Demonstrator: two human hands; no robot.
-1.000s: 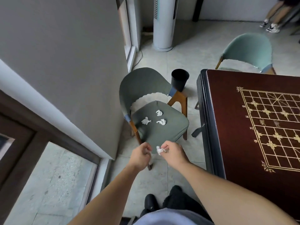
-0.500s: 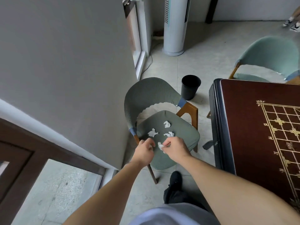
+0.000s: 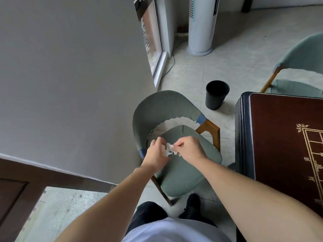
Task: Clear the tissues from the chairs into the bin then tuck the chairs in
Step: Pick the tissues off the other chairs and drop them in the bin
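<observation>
Standing nearest, at the bottom edge, are a pale shirt hem (image 3: 176,231) and one dark shoe (image 3: 192,204) on the tiled floor (image 3: 227,67), with two bare forearms reaching away over a chair (image 3: 181,172). Both hands meet above the seat: the left hand (image 3: 156,152) curls its fingers round crumpled white tissues (image 3: 169,149), and the right hand (image 3: 189,148) pinches the same wad between thumb and fingertips, so both are closed on paper; how many tissues make up the wad cannot be told, and whether any still lie on the cushion under the hands is hidden. This chair has a rounded seat pad and a curved wrap-around backrest in grey-green textured fabric, blue bands at the two back ends, and angled wooden legs. To the right stands one table (image 3: 279,145) with a glossy dark reddish top, a gold-lined board pattern and a thick black edge. Farther off, just beyond the backrest and to the right, one round black bin (image 3: 217,95) sits on the floor, open-topped and tapering downward. A second chair (image 3: 304,67), paler green with a wooden leg, is at the far right behind the table. Farthest stands one tall white cylindrical appliance (image 3: 201,25) beside a glass door (image 3: 150,37), with a plain grey wall (image 3: 70,67) filling the left.
</observation>
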